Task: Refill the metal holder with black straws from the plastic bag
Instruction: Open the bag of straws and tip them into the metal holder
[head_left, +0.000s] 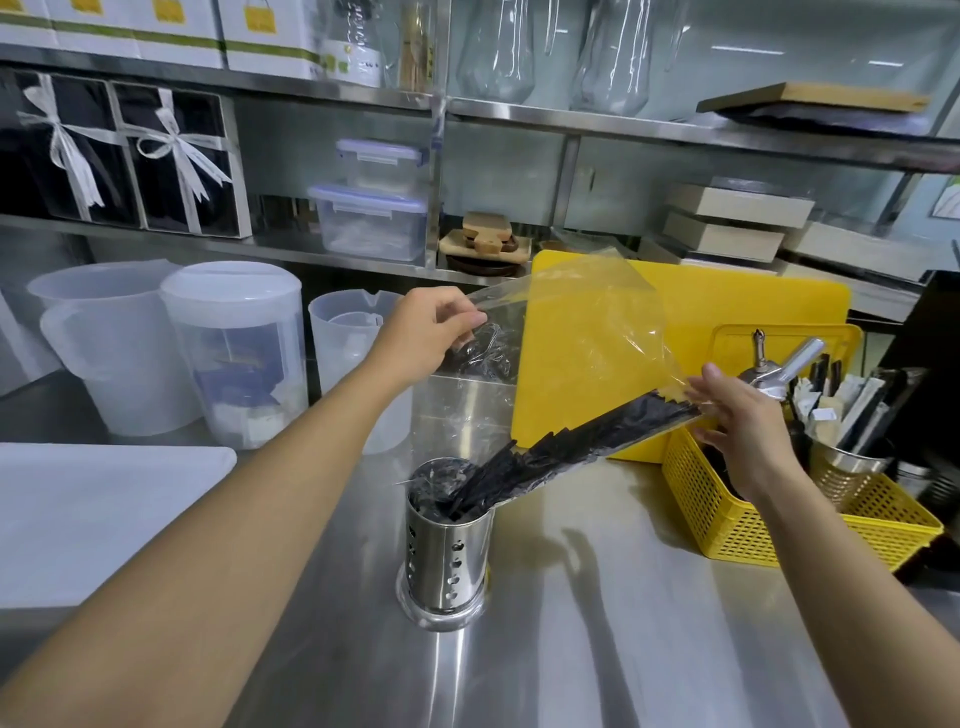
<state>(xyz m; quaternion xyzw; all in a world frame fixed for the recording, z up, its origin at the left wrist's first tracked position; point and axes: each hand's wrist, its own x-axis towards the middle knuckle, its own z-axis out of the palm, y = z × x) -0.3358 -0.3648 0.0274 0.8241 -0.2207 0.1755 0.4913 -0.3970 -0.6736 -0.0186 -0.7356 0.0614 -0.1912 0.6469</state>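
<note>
Black straws (582, 441) slant in a bundle from a clear plastic bag (587, 322) into a perforated metal holder (449, 561), their lower ends inside its mouth and their upper ends raised to the right. The holder stands upright on a steel surface (597, 623), near its middle. The person's left hand (426, 332) pinches the bag's loose upper edge between thumb and fingertips and holds it up above the holder. The right hand (737, 421), fingers spread, grips the bag's far end around the straws' upper tips. Behind the bag a yellow cutting board (753, 312) leans upright, and beside it a yellow basket (727, 519) carries utensils. Translucent plastic jugs (234, 353) stand at the back left, with a white board (104, 519) lying flat in front of them.
</note>
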